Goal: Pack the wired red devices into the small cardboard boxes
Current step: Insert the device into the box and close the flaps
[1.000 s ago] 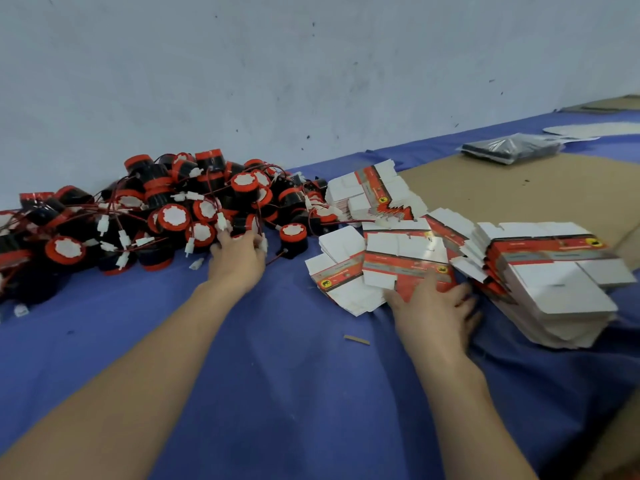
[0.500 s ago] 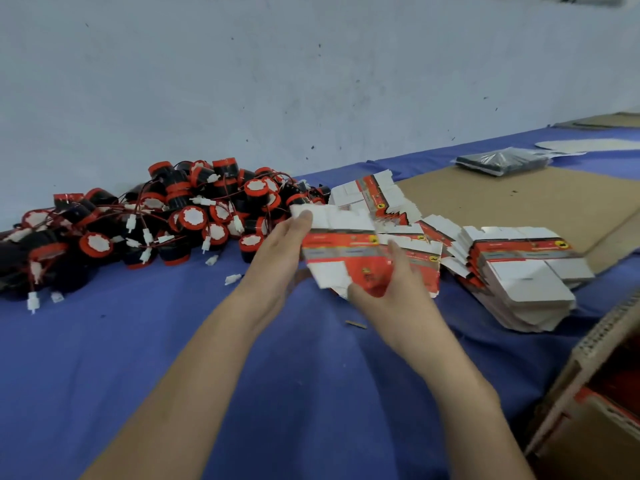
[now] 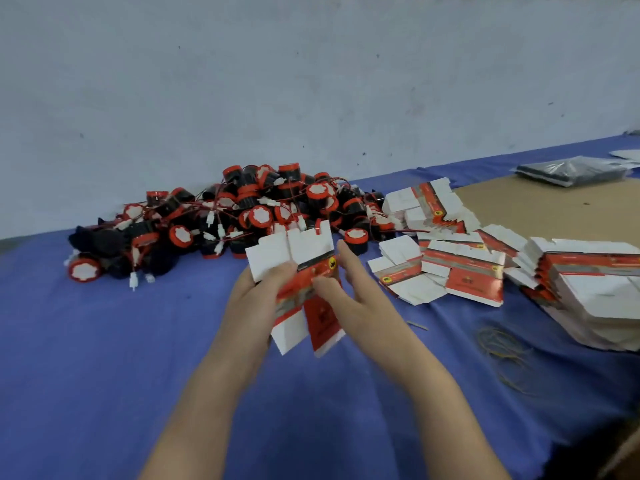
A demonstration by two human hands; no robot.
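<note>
A heap of red-and-black round devices [image 3: 263,209] with red wires and white plugs lies on the blue cloth against the wall. Both hands hold one flat red-and-white carton [image 3: 304,292] above the cloth, its white flaps pointing up. My left hand [image 3: 256,292] grips its left side, fingers curled over the front. My right hand [image 3: 349,289] pinches its right edge with the thumb while the other fingers stretch out. More flat cartons [image 3: 460,271] lie fanned out to the right.
A thick stack of flat cartons [image 3: 595,289] sits at the right edge. Yellow rubber bands [image 3: 502,344] lie on the blue cloth [image 3: 104,341]. A brown cardboard sheet [image 3: 554,209] and a plastic-wrapped packet [image 3: 571,173] are at the back right.
My left hand left the device heap and joined my right hand on one flat carton. The carton has been lifted off the pile and turned upright in front of me.
</note>
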